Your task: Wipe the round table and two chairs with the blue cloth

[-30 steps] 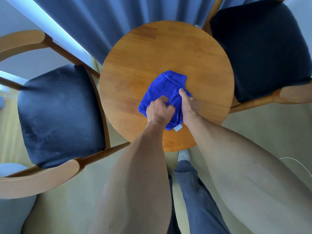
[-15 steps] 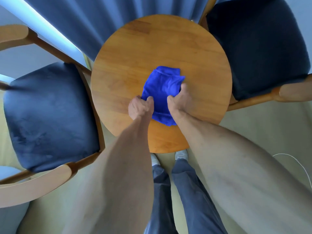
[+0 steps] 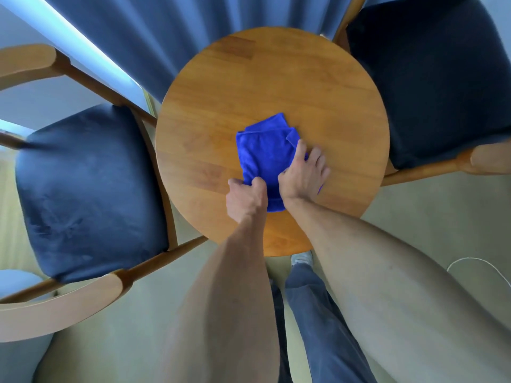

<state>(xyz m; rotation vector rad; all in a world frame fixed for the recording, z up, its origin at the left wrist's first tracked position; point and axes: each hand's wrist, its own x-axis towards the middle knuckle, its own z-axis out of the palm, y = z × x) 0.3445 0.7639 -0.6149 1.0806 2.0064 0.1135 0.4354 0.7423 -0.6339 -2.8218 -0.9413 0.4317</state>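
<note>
Both hands cover blue cloth [image 3: 262, 153] near edge; right chair [image 3: 431, 78] cut off upper right, left chair [image 3: 88, 189] at left edge.

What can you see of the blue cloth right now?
The blue cloth is bright blue, soft and terry-like, folded into a rough rectangle with layered edges at its far end. It lies flat near the middle of the round table. The left hand pinches its near-left corner; the right hand rests spread on its right edge.
</note>
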